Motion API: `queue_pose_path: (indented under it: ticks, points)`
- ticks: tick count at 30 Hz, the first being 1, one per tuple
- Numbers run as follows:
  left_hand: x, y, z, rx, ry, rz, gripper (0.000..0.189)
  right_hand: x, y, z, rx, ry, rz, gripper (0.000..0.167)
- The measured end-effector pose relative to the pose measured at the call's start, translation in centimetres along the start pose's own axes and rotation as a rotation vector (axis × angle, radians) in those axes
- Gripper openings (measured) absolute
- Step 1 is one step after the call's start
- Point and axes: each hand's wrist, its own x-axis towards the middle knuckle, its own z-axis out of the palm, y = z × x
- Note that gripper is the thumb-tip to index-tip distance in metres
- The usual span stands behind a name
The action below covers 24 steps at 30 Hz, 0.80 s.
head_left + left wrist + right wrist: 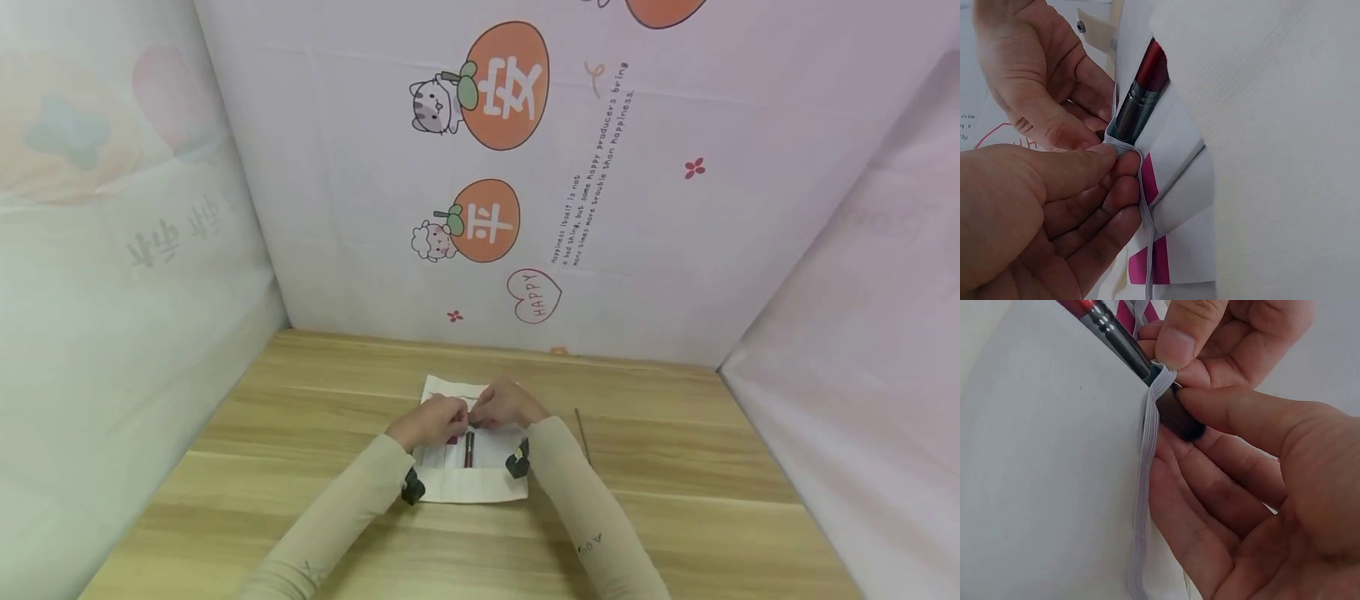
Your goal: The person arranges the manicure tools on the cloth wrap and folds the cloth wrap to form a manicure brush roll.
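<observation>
A makeup brush (469, 450) with a dark red handle and black ferrule lies across a white fabric brush roll (472, 487), opened out on the table. The brush passes under a white elastic band (1147, 437) on the roll. My left hand (444, 417) pinches that band between thumb and fingertips, right beside the ferrule (1132, 119). From the other side, my right hand (506, 404) holds the dark bristle head (1179, 415) between thumb and fingers, where it emerges past the band. In the head view both hands hide the bristle end.
Magenta-and-white pieces (1159, 259) sit under the band beside the brush. A strap with a metal snap (1081, 26) sticks out from the roll's edge. Right of the roll, a thin dark stick (582, 435) lies on the wooden table (660, 467). Printed white cloth (360, 167) walls the table.
</observation>
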Motion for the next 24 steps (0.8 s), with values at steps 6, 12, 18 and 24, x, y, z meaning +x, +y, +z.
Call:
queue_pose_path:
  ticks: [6, 12, 18, 24]
  points:
    - [0.2, 0.4, 0.2, 0.007, 0.006, 0.013, 0.016, 0.0, 0.1, -0.6, -0.149, 0.013, 0.02, 0.012]
    - [0.5, 1.0, 0.3, 0.049, 0.017, 0.026, 0.006, -1.1, 0.8, -3.2, -0.267, 0.1, 0.04, 0.015]
    - [1.1, 1.6, 0.4, 0.076, -0.002, 0.06, 0.004, -2.7, 2.6, -7.1, -0.342, 0.158, -0.09, 0.006]
    - [1.5, 2.6, 0.4, 0.13, -0.008, 0.101, 0.005, -4.6, 4.6, -10.6, -0.462, 0.183, -0.063, 0.007]
